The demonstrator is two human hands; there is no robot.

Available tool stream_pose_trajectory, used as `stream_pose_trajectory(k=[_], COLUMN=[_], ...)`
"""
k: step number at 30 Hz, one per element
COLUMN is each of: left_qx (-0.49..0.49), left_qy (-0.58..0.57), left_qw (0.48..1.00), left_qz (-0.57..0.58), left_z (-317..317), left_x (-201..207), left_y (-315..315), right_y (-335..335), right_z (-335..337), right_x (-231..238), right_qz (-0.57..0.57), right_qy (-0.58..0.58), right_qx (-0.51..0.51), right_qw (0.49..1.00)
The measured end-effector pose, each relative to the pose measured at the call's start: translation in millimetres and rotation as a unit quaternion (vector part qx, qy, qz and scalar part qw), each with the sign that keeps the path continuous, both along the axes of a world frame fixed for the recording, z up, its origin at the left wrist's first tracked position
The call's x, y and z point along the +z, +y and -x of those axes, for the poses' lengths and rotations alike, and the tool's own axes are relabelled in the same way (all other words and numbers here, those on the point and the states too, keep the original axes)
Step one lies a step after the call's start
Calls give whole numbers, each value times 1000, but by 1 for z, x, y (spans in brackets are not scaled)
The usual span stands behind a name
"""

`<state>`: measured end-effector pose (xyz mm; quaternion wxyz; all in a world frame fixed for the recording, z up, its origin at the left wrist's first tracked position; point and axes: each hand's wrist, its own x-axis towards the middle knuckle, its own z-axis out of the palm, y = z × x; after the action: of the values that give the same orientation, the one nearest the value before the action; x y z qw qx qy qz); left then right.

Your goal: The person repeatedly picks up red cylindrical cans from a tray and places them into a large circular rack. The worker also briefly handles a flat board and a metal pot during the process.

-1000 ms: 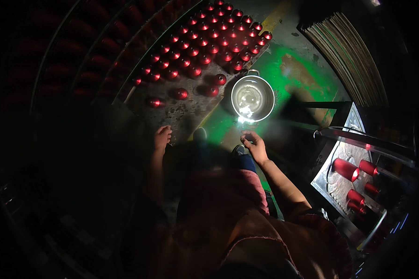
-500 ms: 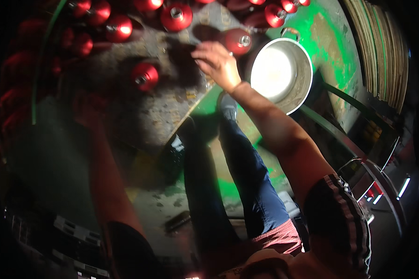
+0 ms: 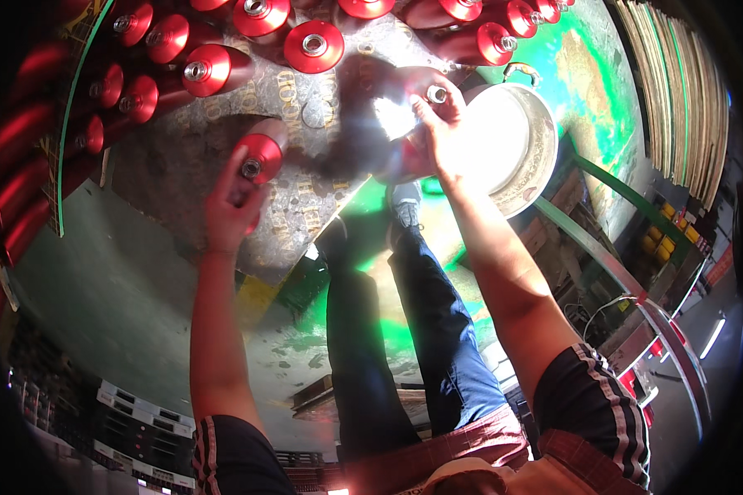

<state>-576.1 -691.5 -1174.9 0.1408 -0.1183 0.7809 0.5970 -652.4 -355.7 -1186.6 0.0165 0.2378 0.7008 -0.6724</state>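
Two red metal cylinders with short silver necks are at my hands. My left hand (image 3: 233, 206) curves round the side of the left red cylinder (image 3: 264, 151), fingers along its far side and thumb on its near side. My right hand (image 3: 442, 128) grips the other red cylinder (image 3: 414, 161) by its top, fingers at the silver neck. Strong glare hides part of that cylinder. Right beside my right hand is a large round metal pot (image 3: 545, 140) with a side handle, its inside washed out by bright light.
Many more red cylinders (image 3: 314, 47) stand along the far side and left on a worn printed board (image 3: 285, 239). A green strip (image 3: 73, 107) edges the left group. Stacked sheets (image 3: 673, 99) stand far right, with a curved metal rail (image 3: 603, 256) nearer. My shoe (image 3: 406, 206) is beside the board.
My left hand has moved up and right onto the left cylinder. My right hand has shifted right from over the board to the other cylinder's neck. The view has brightened.
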Motion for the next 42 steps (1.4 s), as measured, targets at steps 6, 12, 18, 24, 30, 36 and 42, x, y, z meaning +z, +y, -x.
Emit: stream_pose_trajectory(k=[6,12,18,24,30,36,42], left_qx=[50,12,-22,-134,-329,-506,-588], left_qy=[82,9,-18,-35,-50,-41,-43], left_qw=[983,993,979,990,942,862,808], left_qz=[157,118,202,-38,38,18,17], left_z=[-6,-66,-145,-175,-186,-199,-315], left_x=[-13,118,343,476,504,553,581], left_y=[33,46,91,167,181,426,580], right_y=[15,42,106,194,195,300,319], right_z=[-7,-82,-154,-278,-465,-588,-764], right_x=[-2,164,368,519,590,619,579], right_qz=[-44,275,64,-41,-101,-140,-83], right_qy=[-38,-170,31,140,162,140,-37], right_qx=[99,95,297,276,-2,-214,-339], right_qw=[993,941,952,950,982,956,937])
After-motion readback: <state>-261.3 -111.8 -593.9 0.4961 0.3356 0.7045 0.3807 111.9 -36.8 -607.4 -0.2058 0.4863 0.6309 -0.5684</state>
